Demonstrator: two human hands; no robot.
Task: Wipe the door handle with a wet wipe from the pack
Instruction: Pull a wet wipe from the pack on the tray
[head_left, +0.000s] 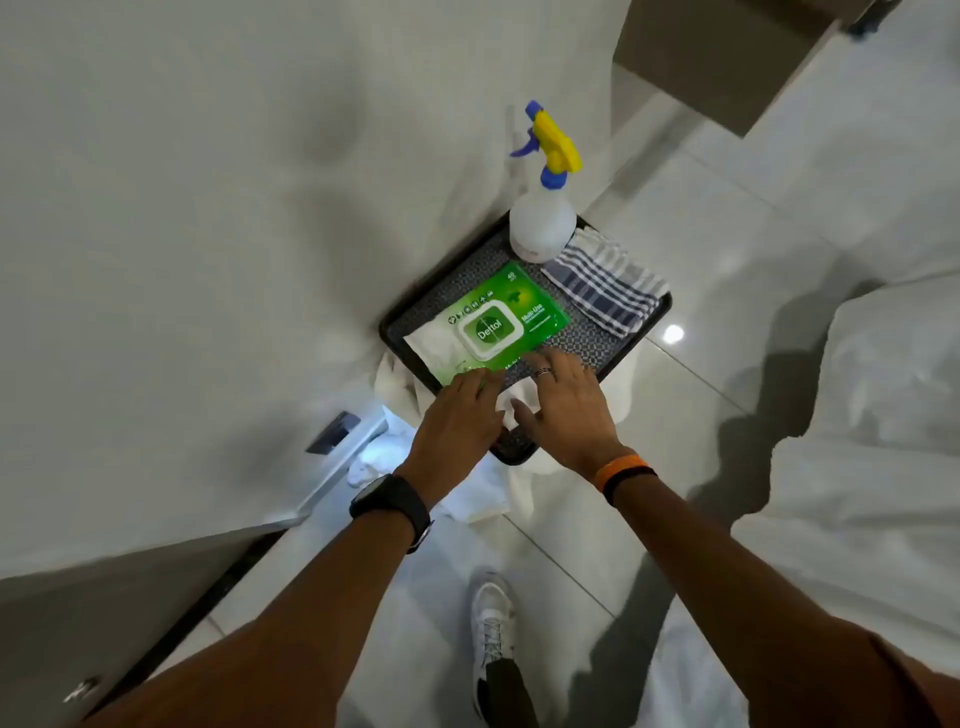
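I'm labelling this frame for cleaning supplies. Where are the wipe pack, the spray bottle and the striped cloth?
wipe pack (511, 312), head view, green front right of the lid.
spray bottle (542, 226), head view, white body.
striped cloth (605, 283), head view, middle of the fold.

A plain white wall (182, 234) fills the left and far side. Glossy pale floor tiles (727, 249) with thin grout lines spread to the right, catching a bright ceiling-light glint (673, 333). A dark threshold strip (208, 597) runs along the near left.

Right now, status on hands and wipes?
Both hands, left and right, on a white wipe at tray's near edge. Pack lid shut. Nothing blocking.
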